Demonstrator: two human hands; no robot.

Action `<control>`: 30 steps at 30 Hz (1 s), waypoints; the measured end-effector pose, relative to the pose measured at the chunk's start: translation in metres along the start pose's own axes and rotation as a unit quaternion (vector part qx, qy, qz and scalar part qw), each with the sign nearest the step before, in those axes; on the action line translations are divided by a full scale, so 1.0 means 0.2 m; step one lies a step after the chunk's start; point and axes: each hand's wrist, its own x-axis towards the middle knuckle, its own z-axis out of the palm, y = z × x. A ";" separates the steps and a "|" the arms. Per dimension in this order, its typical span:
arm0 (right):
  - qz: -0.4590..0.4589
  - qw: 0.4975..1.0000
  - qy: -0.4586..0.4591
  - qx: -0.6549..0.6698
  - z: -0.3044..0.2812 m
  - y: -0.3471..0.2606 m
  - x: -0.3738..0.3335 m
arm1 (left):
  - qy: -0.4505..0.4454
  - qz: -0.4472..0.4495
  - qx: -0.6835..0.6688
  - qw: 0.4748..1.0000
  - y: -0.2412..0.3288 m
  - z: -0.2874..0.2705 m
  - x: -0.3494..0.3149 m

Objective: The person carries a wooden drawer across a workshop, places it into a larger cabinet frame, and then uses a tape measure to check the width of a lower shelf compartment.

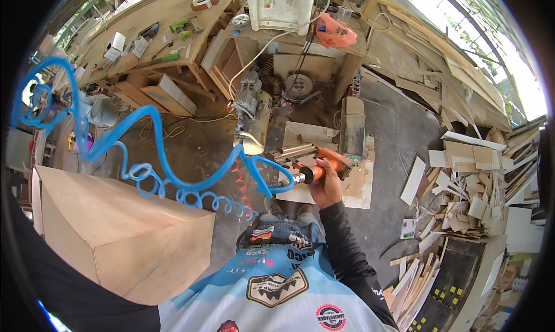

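Note:
My right hand (pixel 328 188) is closed around the handle of an orange air nailer (pixel 335 157), held out in front of my body. A metal coupling joins the nailer's handle end to a coiled blue air hose (pixel 157 136), which loops away to the upper left. At my left side is a large box of pale plywood (pixel 156 242), tilted, with my dark left sleeve (pixel 87 294) beside and below it. My left hand does not show; the box or the picture's rim hides it.
An air compressor (pixel 252 109) stands on the floor ahead, near a cable reel (pixel 299 86). A workbench (pixel 139 20) with tools is at the far left. Wood offcuts (pixel 477 187) lie heaped on the right. A white water dispenser (pixel 281 8) stands at the back.

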 end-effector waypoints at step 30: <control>0.095 0.912 0.283 -0.280 -1.51 0.69 1.07 | -0.179 -0.749 0.122 0.626 -0.38 0.16 -3.62</control>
